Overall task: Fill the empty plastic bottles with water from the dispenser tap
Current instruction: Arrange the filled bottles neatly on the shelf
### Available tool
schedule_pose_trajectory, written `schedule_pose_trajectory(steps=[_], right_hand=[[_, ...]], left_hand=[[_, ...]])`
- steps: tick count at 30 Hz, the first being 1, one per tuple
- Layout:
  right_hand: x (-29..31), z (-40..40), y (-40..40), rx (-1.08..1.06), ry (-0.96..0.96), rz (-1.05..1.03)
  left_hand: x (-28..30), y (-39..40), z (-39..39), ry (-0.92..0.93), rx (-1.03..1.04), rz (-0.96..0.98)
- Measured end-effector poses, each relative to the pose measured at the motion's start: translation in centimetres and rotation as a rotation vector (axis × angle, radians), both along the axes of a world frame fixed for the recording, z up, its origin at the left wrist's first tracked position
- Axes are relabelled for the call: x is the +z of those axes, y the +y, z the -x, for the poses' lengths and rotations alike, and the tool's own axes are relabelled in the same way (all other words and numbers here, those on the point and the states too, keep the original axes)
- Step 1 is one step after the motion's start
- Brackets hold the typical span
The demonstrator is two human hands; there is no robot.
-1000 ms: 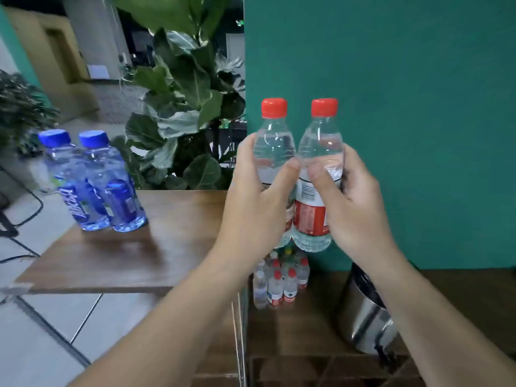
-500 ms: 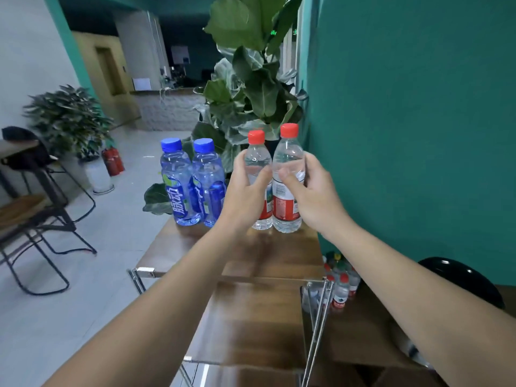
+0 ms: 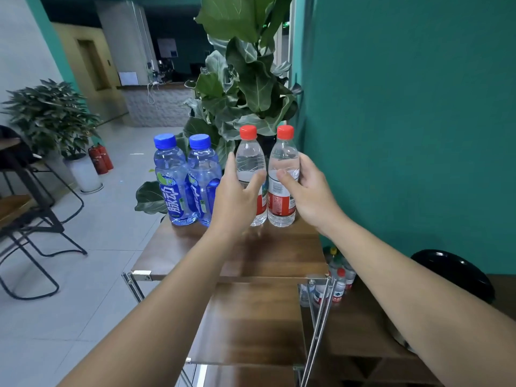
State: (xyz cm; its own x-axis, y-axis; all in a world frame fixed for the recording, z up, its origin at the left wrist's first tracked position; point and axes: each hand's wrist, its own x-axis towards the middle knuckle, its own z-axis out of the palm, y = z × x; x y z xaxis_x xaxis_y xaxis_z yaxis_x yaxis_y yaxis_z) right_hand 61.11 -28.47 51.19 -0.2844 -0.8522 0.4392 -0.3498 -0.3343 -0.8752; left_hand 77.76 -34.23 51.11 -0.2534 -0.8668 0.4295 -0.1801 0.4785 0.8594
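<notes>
Two clear red-capped plastic bottles with red labels stand side by side on the far end of the wooden table top point(image 3: 273, 255). My left hand point(image 3: 236, 194) wraps the left red-capped bottle point(image 3: 249, 160), thumb across its front. Around the right red-capped bottle point(image 3: 283, 160) my right hand point(image 3: 310, 191) is closed from the right side. Both bottle bases rest on the wood. Just left of them stand two blue-capped blue bottles point(image 3: 184, 182). The black lid of the water dispenser point(image 3: 452, 272) shows at lower right; its tap is hidden.
A teal wall runs along the right. A large-leaved plant point(image 3: 245, 88) rises behind the bottles. Several small red-capped bottles point(image 3: 336, 286) sit on a lower wooden surface beside the table's metal legs. Black chairs point(image 3: 30, 219) and red fire extinguishers point(image 3: 100, 159) stand on the tiled floor at left.
Both hands carried the two red-capped bottles away from the body and down, and they now stand on the table beside the blue bottles. The view has pulled back and higher.
</notes>
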Motion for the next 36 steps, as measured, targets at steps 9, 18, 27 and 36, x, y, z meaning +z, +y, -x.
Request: schedule_pose_trajectory(steps=[9, 18, 27, 36], right_hand=[[-1.9, 2.8, 1.4, -0.097, -0.041, -0.034], [-6.8, 12.6, 7.1, -0.193, -0.066, -0.044], [-22.0, 24.7, 7.8, -0.345, 0.033, -0.294], [-41.4, 30.9, 2.4, -0.210, 0.044, -0.552]], left_hand=[[-1.1, 7.8, 1.4, 0.133, 0.172, 0.086], [-1.8, 14.7, 14.2, 0.301, -0.168, -0.093], [-18.6, 10.5, 28.5, 0.236, 0.129, -0.521], [-35.9, 4.6, 31.5, -0.194, 0.280, -0.662]])
